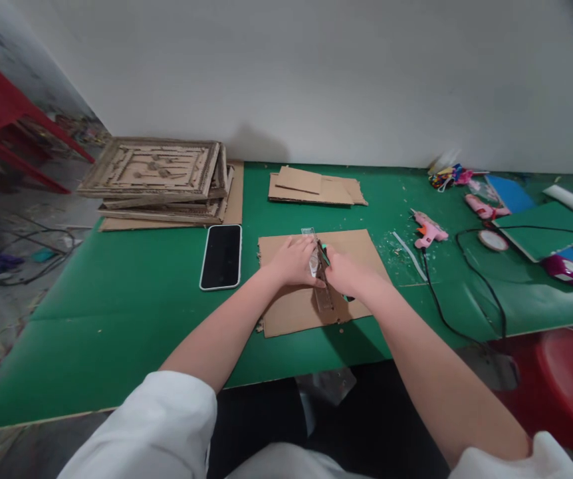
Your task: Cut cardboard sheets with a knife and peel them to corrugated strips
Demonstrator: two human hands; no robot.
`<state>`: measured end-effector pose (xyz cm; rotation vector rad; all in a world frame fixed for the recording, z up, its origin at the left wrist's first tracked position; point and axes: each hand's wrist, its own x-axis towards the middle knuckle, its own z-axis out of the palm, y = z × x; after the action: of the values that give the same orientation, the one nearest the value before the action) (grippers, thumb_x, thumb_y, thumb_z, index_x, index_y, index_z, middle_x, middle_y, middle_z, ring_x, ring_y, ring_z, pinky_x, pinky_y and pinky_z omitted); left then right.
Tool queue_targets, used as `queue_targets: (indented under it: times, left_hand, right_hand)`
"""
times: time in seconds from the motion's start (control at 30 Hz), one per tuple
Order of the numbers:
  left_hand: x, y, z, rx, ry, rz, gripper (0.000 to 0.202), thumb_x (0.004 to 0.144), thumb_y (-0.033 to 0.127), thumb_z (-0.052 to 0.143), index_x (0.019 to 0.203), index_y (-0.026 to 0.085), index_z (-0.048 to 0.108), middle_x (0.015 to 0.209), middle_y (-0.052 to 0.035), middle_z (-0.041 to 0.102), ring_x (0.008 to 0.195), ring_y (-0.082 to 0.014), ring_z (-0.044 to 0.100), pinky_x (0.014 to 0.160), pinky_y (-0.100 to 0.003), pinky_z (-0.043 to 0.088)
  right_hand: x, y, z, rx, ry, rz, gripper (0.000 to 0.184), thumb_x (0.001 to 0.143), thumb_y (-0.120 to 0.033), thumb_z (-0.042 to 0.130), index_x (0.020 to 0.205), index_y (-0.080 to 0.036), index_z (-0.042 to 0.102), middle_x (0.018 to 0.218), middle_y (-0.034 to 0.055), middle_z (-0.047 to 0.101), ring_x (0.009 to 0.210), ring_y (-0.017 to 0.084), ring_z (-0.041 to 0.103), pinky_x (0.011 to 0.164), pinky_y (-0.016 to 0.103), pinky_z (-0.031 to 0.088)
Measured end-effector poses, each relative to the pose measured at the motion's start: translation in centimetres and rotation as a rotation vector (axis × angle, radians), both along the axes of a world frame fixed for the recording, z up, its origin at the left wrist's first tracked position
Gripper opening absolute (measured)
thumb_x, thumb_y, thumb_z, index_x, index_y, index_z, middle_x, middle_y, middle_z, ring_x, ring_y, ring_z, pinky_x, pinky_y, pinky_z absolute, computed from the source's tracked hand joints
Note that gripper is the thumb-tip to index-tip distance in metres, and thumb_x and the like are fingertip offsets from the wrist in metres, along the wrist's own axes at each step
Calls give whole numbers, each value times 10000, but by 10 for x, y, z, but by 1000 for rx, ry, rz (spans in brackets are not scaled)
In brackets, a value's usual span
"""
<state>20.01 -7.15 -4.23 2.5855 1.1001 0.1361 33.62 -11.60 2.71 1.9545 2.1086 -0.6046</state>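
Note:
A brown cardboard sheet (361,256) lies flat on the green table (131,299) in front of me. A clear ruler (309,234) rests along it, and my left hand (292,261) presses down on the ruler with fingers held together. My right hand (347,273) is closed round a small cutter with a green handle (324,255), its tip against the ruler's edge. A narrow cardboard strip (325,298) lies just below my hands.
A black phone (221,256) lies left of the sheet. Stacked cardboard maze boards (154,174) sit at the back left, loose cardboard pieces (316,186) behind. Pink glue guns (429,231), a black cable (466,286) and clutter fill the right. A red stool (566,379) stands lower right.

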Motion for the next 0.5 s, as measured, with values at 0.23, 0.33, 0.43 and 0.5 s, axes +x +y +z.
queue_targets:
  times: [0.23,0.33,0.43,0.5]
  left_hand:
    - [0,0,-3,7,-20,10,1030,580,738,462,1348,91,229,1431,-177,225,1317,-299,189,1059,-476,81]
    - [0,0,-4,14,-21,8,1015,593,733,450,1346,88,234,1430,-176,227,1318,-300,182,1059,-472,78]
    - [0,0,-3,11,-5,3,1000,601,724,454,1338,81,250,1429,-176,227,1320,-306,170,1057,-470,78]
    - [0,0,-2,5,15,0,996,604,721,453,1340,82,247,1434,-170,215,1324,-305,155,1058,-468,75]
  right_hand:
    - [-2,-8,2,-19,-14,-55,482,801,-208,347,1272,-104,330,987,186,621,824,293,600,571,322,382]
    - [-2,-12,2,-30,-7,-65,500,798,-211,354,1283,-96,315,973,187,623,814,286,599,571,318,379]
    - [-2,-16,2,-41,-6,-72,526,809,-240,359,1310,-98,282,953,182,627,795,273,601,579,314,379]
    - [-2,-19,2,-45,-11,-71,555,816,-260,356,1336,-101,245,952,178,628,792,269,601,587,313,380]
